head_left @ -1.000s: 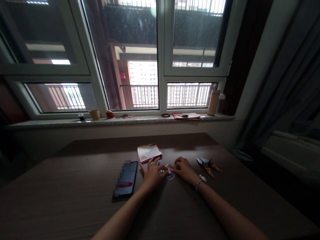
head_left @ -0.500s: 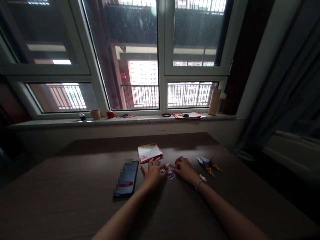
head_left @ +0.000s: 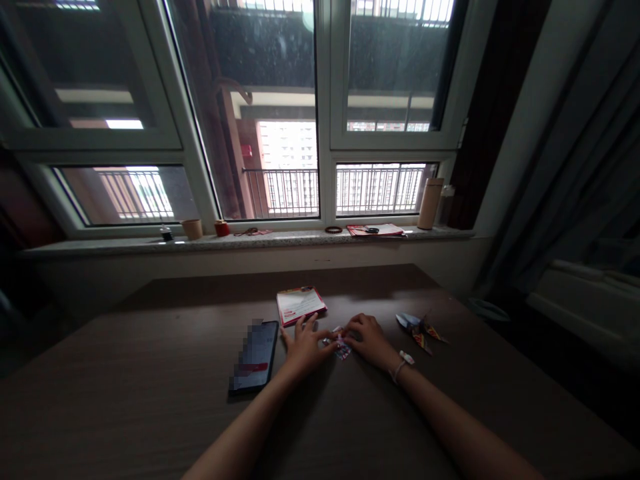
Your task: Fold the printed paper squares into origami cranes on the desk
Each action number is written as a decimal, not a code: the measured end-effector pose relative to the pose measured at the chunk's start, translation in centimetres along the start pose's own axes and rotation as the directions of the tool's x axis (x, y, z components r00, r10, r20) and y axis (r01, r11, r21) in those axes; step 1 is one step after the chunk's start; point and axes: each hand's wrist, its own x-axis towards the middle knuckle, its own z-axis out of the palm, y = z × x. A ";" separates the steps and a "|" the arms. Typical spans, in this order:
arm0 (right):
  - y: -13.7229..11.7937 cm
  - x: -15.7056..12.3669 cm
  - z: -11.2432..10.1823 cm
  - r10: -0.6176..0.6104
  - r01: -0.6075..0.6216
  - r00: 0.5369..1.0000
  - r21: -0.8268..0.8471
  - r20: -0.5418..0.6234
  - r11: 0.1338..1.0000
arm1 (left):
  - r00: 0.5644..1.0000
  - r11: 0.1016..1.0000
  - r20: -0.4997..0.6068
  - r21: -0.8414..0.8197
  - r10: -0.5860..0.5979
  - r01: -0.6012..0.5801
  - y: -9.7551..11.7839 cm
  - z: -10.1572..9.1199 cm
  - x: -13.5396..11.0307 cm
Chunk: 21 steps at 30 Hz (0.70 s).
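A small piece of colourful printed paper point(head_left: 343, 351), apparently folded, lies on the table between my hands. My left hand point(head_left: 306, 345) has its thumb and forefinger on the paper's left side, the other fingers spread towards the stack of paper sheets. From the other side, my right hand point(head_left: 371, 339) presses or pinches the paper with curled fingers; a bracelet point(head_left: 400, 365) circles that wrist. To the right of it sits a folded paper shape point(head_left: 416, 329) with several pointed flaps. The fingers partly cover the small paper.
A phone point(head_left: 254, 360) lies left of my left hand. Behind that hand is a stack of white, red-edged sheets point(head_left: 300, 304). The windowsill point(head_left: 280, 241) carries a paper cup point(head_left: 191, 229), a red spool point(head_left: 222, 229), scissors point(head_left: 371, 231) on papers and a tall bottle point(head_left: 430, 204).
My left thumb and forefinger have shifted slightly and come closer to my right fingertips over the paper. More of the paper is covered. The other things stay where they were.
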 end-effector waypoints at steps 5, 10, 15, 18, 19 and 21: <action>0.4 0.2 0.5 0.014 -0.013 1.000 0.062 -0.011 0.998 | 0.999 1.000 0.021 0.003 -0.030 0.030 0.0 -0.3 -0.1; 0.2 0.2 0.4 0.046 -0.044 0.999 0.082 -0.022 0.996 | 0.999 0.999 0.015 0.004 -0.048 0.048 0.0 -0.2 -0.1; 0.0 0.1 0.3 0.057 -0.054 0.998 0.090 -0.035 0.995 | 0.998 0.999 -0.029 -0.014 -0.050 0.050 -0.2 0.2 0.0; -0.1 0.2 0.3 0.069 -0.066 0.997 0.094 -0.038 0.993 | 0.997 0.999 -0.070 -0.036 -0.041 0.039 -0.3 0.4 0.0; -0.1 0.2 0.2 0.073 -0.069 0.997 0.094 -0.038 0.993 | 0.996 0.998 -0.075 -0.043 -0.040 0.037 -0.4 0.4 0.0; -0.2 0.2 0.2 0.072 -0.068 0.997 0.093 -0.040 0.993 | 0.996 0.998 -0.080 -0.055 -0.045 0.041 -0.4 0.4 0.1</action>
